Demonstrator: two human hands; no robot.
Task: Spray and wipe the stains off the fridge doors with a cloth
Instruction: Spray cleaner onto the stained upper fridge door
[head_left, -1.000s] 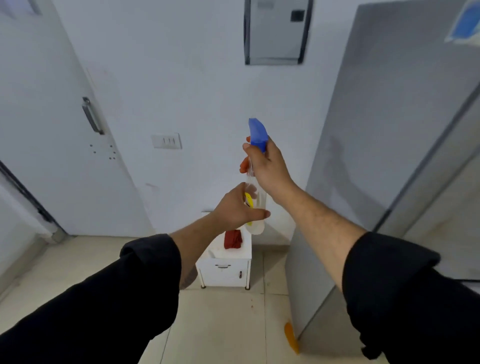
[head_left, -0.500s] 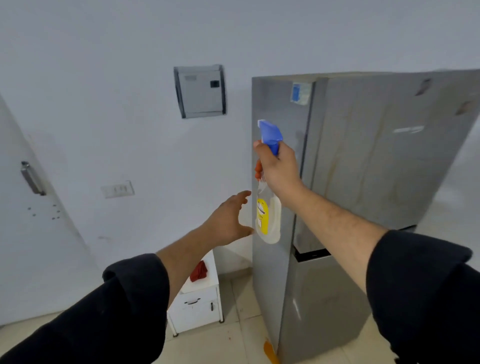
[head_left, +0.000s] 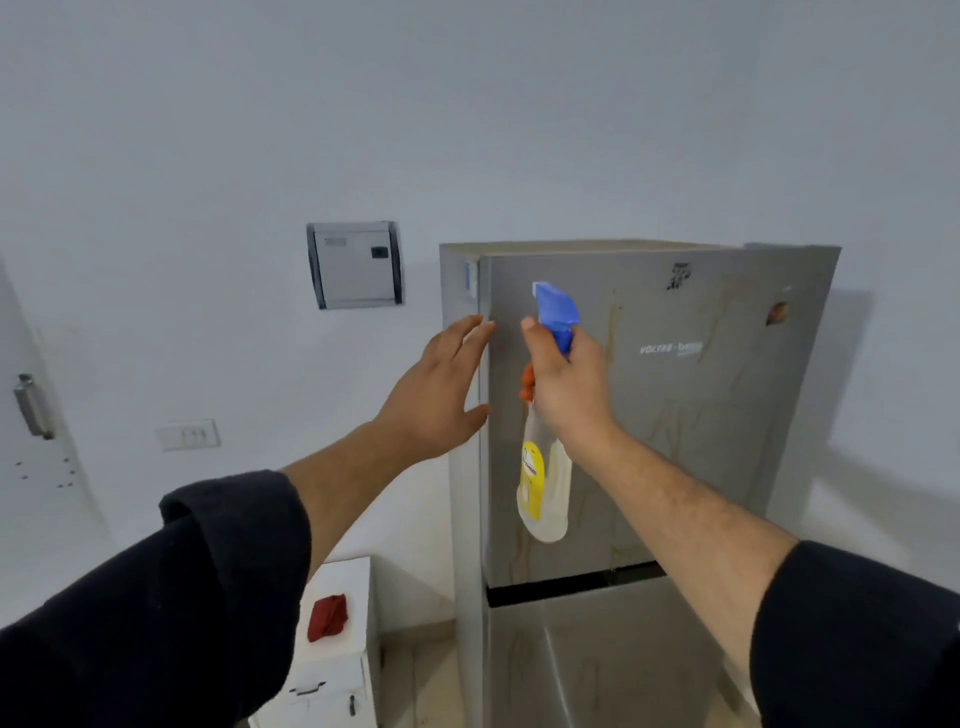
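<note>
A grey two-door fridge (head_left: 691, 467) stands ahead of me, its upper door streaked with yellowish drip stains (head_left: 613, 332). My right hand (head_left: 569, 384) grips a clear spray bottle (head_left: 543, 488) with a blue head, orange trigger and yellow label, held in front of the upper door. My left hand (head_left: 436, 389) is open, fingers spread, its fingertips at the upper door's left edge. A red cloth (head_left: 327, 616) lies on a small white cabinet (head_left: 343, 670) to the left of the fridge.
A white wall runs behind, with a grey panel box (head_left: 356, 265) and a switch plate (head_left: 188, 434). A door with a metal handle (head_left: 32, 405) is at the far left. Tiled floor (head_left: 426, 691) shows between cabinet and fridge.
My view has turned right and up onto the fridge front. My left hand let go of the bottle's base and rose to the door's left edge. My right hand keeps the bottle.
</note>
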